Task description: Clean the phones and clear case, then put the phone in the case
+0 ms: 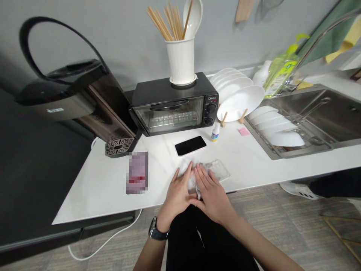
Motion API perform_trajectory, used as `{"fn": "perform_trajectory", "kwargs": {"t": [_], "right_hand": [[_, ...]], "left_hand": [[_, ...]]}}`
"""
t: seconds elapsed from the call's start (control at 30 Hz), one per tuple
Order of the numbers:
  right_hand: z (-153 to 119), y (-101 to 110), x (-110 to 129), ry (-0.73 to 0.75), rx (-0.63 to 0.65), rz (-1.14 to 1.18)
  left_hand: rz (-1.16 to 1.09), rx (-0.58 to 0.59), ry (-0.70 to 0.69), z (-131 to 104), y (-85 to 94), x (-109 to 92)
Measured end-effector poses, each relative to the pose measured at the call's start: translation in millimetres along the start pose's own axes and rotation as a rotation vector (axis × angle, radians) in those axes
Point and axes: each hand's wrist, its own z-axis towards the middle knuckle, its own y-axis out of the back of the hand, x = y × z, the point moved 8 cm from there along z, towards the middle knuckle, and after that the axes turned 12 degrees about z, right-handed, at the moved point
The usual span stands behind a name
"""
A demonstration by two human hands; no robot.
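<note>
A crumpled, pale sheet point(193, 183), like a wipe or tissue, lies at the counter's front edge between my hands. My left hand point(178, 192) rests on its left side, fingers stretched out, with a watch on the wrist. My right hand point(211, 192) lies flat across its right side, fingertips meeting those of the left. Both thumbs come together near the edge. A clear phone case point(222, 170) sticks out beyond the right fingers; part of it is hidden. Just behind are a black-screened phone point(190, 146) and a small white bottle point(215, 133).
A purple packet point(137, 172), partly pixelated, lies left on the white counter point(98, 188). Behind stand a drinks dispenser point(84, 101), a toaster oven point(175, 113) bearing a chopstick holder point(181, 60), and racked plates point(239, 103). The sink point(324, 120) is right; a person's shoe point(300, 190) shows below.
</note>
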Motion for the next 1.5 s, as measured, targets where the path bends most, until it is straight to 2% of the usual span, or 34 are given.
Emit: {"fn": "perform_trajectory", "kwargs": {"t": [0.1,0.2,0.27,0.37,0.47,0.53,0.6,0.7,0.77,0.83,0.93,1.03,1.13,1.23,1.37,1.43,1.5], "right_hand": [[-25.9,21.5,-32.4,-0.030,0.012,-0.045],[-28.0,36.4,-64.3,-0.151,-0.094,-0.119],[-14.9,28.1,-58.6,-0.173,-0.144,-0.102],[7.6,0.9,-16.6,-0.084,-0.122,0.029],[8.3,-5.2,9.6,-0.020,-0.082,0.145],[-3.6,5.7,3.3,0.013,-0.050,0.185],[-20.1,20.9,-16.5,0.035,-0.007,0.178],[-43.3,39.9,-47.2,0.043,0.025,0.056],[-51.3,43.2,-56.6,0.039,0.025,-0.033],[-49.2,39.7,-55.7,0.011,-0.004,-0.068],[-27.0,26.4,-39.6,-0.034,-0.072,-0.015],[6.3,9.7,-14.7,0.022,-0.051,0.111],[24.2,12.2,-5.5,0.056,-0.059,0.186],[13.5,27.4,-15.6,0.056,-0.078,0.154],[-18.6,33.9,-40.9,0.083,0.053,0.040],[-26.9,40.4,-58.1,-0.007,0.008,-0.057],[-27.7,43.4,-61.5,-0.082,-0.066,-0.118]], "left_hand": [[-0.014,0.015,0.032,2.1,1.7,-3.9],[-0.015,0.019,0.033,4.3,2.3,-8.2],[-0.003,0.010,0.033,4.7,1.6,-7.0],[0.046,0.018,-0.008,3.7,-2.4,-3.8],[0.074,0.031,-0.039,2.9,-5.3,-1.4],[0.056,0.022,-0.020,3.4,-4.1,-0.7],[0.034,0.013,0.006,4.5,-2.0,-2.0],[0.026,0.007,0.029,5.6,0.9,-5.5],[0.033,0.001,0.027,5.9,2.0,-7.8],[0.045,-0.006,0.019,5.9,2.1,-8.7],[0.068,-0.018,0.003,5.4,0.4,-7.2],[0.107,-0.038,-0.029,4.1,-1.8,-4.8],[0.126,-0.063,-0.029,3.0,-1.7,-2.5],[0.093,-0.049,-0.008,3.8,-1.0,-3.7],[0.048,-0.048,0.028,5.5,4.2,-7.4],[0.036,-0.046,0.034,5.8,5.6,-8.6],[0.036,-0.038,0.033,5.6,4.9,-8.5]]}}
